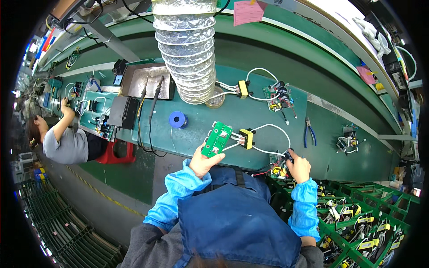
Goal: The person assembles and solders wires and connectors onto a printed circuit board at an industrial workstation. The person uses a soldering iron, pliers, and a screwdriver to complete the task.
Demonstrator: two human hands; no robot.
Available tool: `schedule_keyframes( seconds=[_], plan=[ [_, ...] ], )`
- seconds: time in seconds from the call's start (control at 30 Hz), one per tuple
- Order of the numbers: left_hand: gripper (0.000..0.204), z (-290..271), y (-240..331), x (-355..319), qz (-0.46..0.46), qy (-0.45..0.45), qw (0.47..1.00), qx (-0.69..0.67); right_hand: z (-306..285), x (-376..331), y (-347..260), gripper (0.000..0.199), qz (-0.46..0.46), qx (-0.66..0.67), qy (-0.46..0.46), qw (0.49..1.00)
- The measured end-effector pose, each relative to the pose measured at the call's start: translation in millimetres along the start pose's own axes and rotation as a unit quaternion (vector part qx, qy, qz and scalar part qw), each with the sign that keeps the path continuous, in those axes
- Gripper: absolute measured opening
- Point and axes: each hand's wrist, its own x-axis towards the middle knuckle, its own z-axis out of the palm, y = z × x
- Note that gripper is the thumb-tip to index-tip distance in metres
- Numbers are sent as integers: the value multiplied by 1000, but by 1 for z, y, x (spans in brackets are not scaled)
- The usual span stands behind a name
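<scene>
My left hand [203, 164] grips a small green circuit board [217, 139] by its near edge, tilted above the bench. White wires lead from this board to a yellow-and-black transformer [245, 139]. A looping white cable [278, 128] runs from the transformer toward a second circuit board [279, 171] crowded with parts at the bench's front edge. My right hand [299, 167] is closed at that board's right side, fingertips at a black part where the cable ends. What exactly they pinch is partly hidden.
A blue solder spool [178, 119], soldering irons [155, 96] and a metal tray [134, 80] lie left; a silver duct [185, 49] hangs ahead. Blue-handled pliers [308, 132] and other wired boards [278, 96] lie right. Green bins [333, 234] of assemblies stand lower right. Another person [67, 138] works far left.
</scene>
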Motion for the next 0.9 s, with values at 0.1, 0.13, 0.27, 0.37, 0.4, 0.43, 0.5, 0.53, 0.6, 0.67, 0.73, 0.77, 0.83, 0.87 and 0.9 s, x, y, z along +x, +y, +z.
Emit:
schedule_keyframes(
  seconds=[0.1,0.13,0.27,0.37,0.4,0.43,0.5,0.53,0.6,0.67,0.73,0.77,0.83,0.87,0.9],
  plan=[
    [36,0,3,1,-20,-30,999,6,-10,-7,-4,33,11,24,-36,999],
    [36,0,3,1,-20,-32,999,7,-12,-9,-4,32,20,58,-77,995],
    [41,2,6,3,-62,-61,996,1,-1,-15,6,30,36,232,-151,960],
    [40,4,11,3,-68,-69,995,-5,11,-16,15,35,73,406,-241,879],
    [40,4,11,3,-68,-71,995,-9,12,-19,10,35,61,513,-248,819],
    [40,5,13,3,-68,-71,995,-9,13,-21,6,35,47,613,-251,748],
    [37,8,18,4,-63,-70,995,-9,22,-27,2,33,124,701,-253,655],
    [37,8,19,5,-62,-70,996,-9,17,-27,-10,36,146,727,-239,627],
    [40,8,20,7,-59,-70,996,-13,12,-26,-27,39,166,752,-223,598],
    [40,6,18,10,-42,-72,996,-25,14,-26,-32,44,222,830,-217,463],
    [41,6,19,10,-25,-72,996,-38,14,-26,-38,44,208,843,-216,446],
    [41,7,22,10,-22,-66,997,-41,13,-26,-41,44,196,855,-215,429],
    [40,6,23,12,-17,-61,997,-44,12,-24,-48,44,169,879,-212,393],
    [45,5,21,12,-27,-63,996,-51,12,-23,-51,44,156,889,-210,375],
    [50,4,20,12,-37,-64,996,-58,11,-23,-55,44,142,900,-208,356]
  ],
)
